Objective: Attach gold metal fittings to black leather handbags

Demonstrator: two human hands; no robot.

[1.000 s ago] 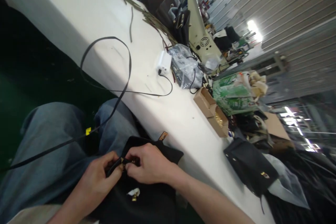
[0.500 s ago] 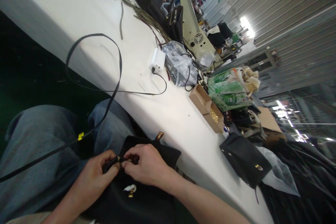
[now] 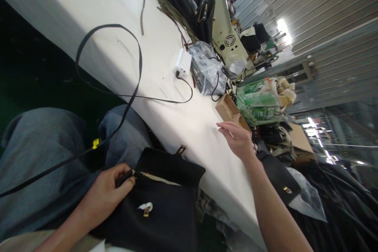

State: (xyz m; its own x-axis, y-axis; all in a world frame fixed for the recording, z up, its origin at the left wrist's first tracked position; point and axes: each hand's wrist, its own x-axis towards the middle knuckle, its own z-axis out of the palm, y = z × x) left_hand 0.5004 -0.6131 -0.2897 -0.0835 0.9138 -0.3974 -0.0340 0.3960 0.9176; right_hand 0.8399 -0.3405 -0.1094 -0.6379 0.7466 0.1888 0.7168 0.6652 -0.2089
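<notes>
A black handbag (image 3: pixel 174 220) lies across my lap with its flap folded up toward the table and a pale inner edge showing. My left hand (image 3: pixel 108 193) pinches a dark piece at the bag's upper left corner between thumb and fingers. A gold clasp (image 3: pixel 146 211) with a scrap of white material sits on the front, and a gold plate (image 3: pixel 181 149) is on the flap tab. Away from the bag, my right hand (image 3: pixel 238 139) hovers over the table with fingers stretched out, beside the small cardboard boxes (image 3: pixel 226 106), partly covering the nearer one.
The white table (image 3: pixel 165 59) runs diagonally across. On it are a white power adapter (image 3: pixel 183 62) with a black cable (image 3: pixel 140 67) looping to my lap, a clear plastic bag (image 3: pixel 206 67) and green strips (image 3: pixel 143 12). Another black bag (image 3: pixel 277 177) lies at the right.
My right hand has left the handbag and moved up and right across the table to the cardboard boxes. My left hand stays at the bag's corner. The view has shifted slightly.
</notes>
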